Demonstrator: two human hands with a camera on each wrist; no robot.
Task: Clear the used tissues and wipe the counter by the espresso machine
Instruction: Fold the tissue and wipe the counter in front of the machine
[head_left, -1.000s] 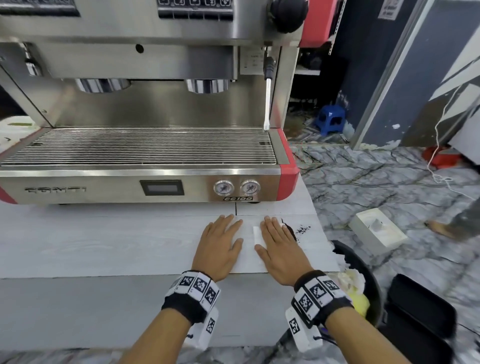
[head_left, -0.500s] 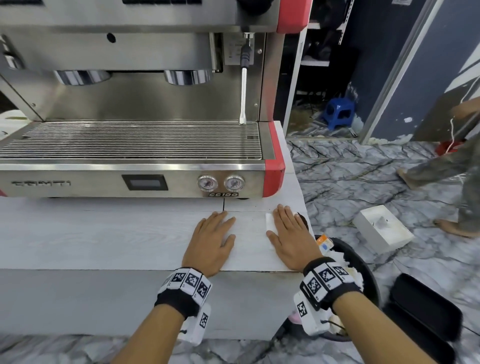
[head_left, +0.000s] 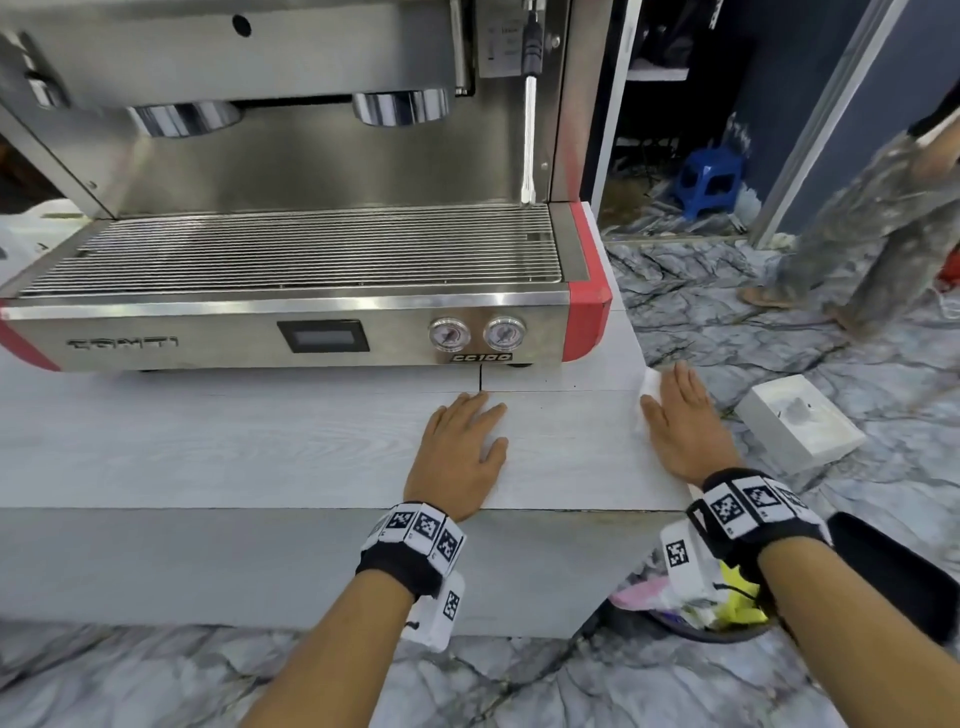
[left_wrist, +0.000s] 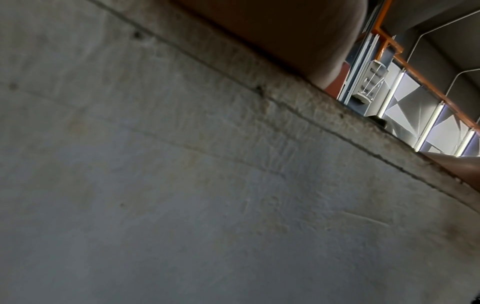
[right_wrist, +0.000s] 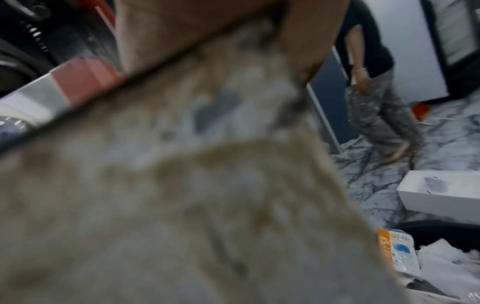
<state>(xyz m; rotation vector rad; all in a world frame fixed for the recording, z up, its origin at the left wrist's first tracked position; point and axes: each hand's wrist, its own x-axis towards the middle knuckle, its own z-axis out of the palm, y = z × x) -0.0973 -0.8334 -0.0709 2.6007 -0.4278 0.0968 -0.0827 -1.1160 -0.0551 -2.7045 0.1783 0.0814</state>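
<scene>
A pale wood-grain counter (head_left: 260, 452) runs along a marble-patterned floor, with the steel and red espresso machine (head_left: 311, 260) sitting at its back. The white tissue (head_left: 649, 387) lies at the counter's right edge, at about three o'clock from the machine's gauges, pinned flat under the right hand (head_left: 680, 431), whose fingers are straight and pressed together, reaching past the edge. The left hand (head_left: 462, 452) rests palm-down with fingers relaxed, at nine o'clock from the right, holding nothing. Below the corner, at five o'clock, stands a black bin of rubbish (head_left: 691, 613); a white box (head_left: 800, 421) lies on the floor beyond. The risk, I'd say: swept off this edge, tissue and crumbs could miss the bin and land on the floor.
</scene>
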